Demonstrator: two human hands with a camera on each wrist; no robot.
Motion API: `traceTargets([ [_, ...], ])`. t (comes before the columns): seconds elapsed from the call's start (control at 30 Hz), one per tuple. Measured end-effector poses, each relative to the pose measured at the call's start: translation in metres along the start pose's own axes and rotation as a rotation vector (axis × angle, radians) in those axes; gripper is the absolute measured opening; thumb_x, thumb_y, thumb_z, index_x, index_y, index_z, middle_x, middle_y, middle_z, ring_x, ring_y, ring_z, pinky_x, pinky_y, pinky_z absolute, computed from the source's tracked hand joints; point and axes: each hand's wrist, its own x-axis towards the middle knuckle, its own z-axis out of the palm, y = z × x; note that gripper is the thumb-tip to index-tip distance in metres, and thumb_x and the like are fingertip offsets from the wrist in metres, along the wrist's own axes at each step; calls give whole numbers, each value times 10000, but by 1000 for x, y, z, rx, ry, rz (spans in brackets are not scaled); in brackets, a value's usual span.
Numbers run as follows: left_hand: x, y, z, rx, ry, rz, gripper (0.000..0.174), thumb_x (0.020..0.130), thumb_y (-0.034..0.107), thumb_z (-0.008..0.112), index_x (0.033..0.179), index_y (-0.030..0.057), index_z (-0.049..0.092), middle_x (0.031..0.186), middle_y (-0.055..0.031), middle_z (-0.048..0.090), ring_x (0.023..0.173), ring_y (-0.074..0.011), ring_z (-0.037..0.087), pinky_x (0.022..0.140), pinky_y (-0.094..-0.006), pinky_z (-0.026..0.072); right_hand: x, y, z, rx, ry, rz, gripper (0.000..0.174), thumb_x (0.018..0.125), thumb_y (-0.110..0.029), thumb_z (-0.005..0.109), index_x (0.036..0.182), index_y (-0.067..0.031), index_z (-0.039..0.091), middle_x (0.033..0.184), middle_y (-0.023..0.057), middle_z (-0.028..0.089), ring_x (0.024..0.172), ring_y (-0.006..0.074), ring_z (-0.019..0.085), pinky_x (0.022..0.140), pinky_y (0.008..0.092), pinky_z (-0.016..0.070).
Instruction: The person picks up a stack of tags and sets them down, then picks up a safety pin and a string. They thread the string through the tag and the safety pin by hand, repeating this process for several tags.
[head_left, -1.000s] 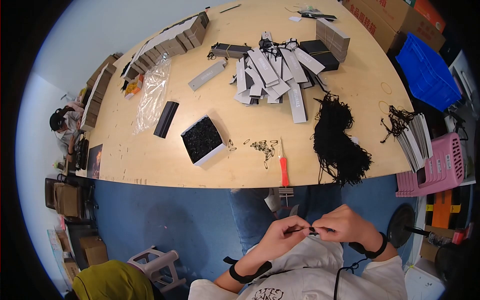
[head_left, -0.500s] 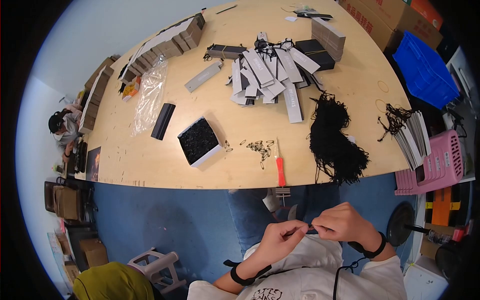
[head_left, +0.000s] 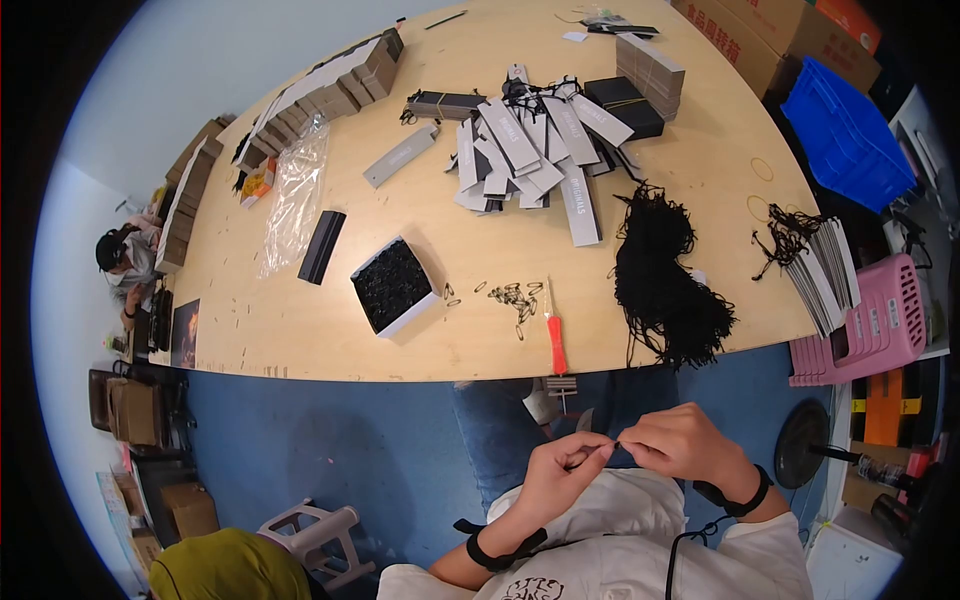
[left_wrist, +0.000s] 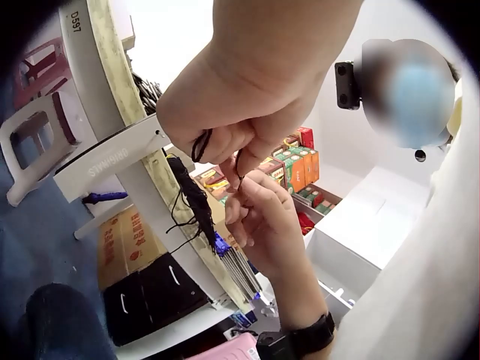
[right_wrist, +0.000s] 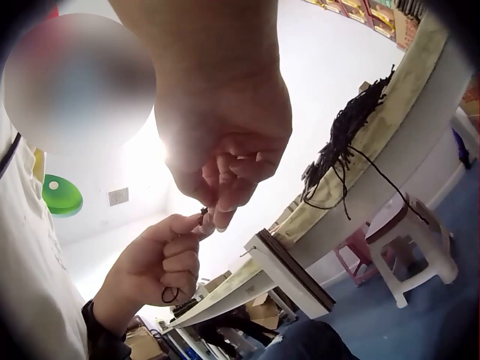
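My left hand (head_left: 565,472) and right hand (head_left: 682,442) meet fingertip to fingertip above my lap, below the table's near edge. Between them is a thin black cord (left_wrist: 239,166), pinched by both hands. A small dark knot (right_wrist: 203,214) shows at the fingertips in the right wrist view. A loop of the cord (right_wrist: 171,295) hangs out under the left hand's curled fingers. Ahead on the table (head_left: 450,350) lie a heap of black cords (head_left: 665,290), a red-handled awl (head_left: 556,340) and some small rings (head_left: 517,300).
An open box of small black pieces (head_left: 392,285) stands left of the rings. Farther back is a pile of grey tags (head_left: 578,205) lettered ORIGINALS. A few tags (right_wrist: 289,274) jut past the near edge. A pink crate (head_left: 880,320) and a stool (head_left: 318,535) flank me.
My left thumb and fingertips have come up against the right fingertips, and less cord shows between the hands. The head view has shifted slightly; things on the table lie as before.
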Motion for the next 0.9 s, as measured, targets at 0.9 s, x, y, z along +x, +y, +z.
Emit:
traceTargets([
  [0.9,2,1,-11,86,-155,0,155,937,85,626,1040,-5,699,602,91,424,588,-7,338,526,-184,273,-5,17,3,388,-174,149,106,751,-93,746,805,-52,664,668,39,639,552,138,610,496,257,463],
])
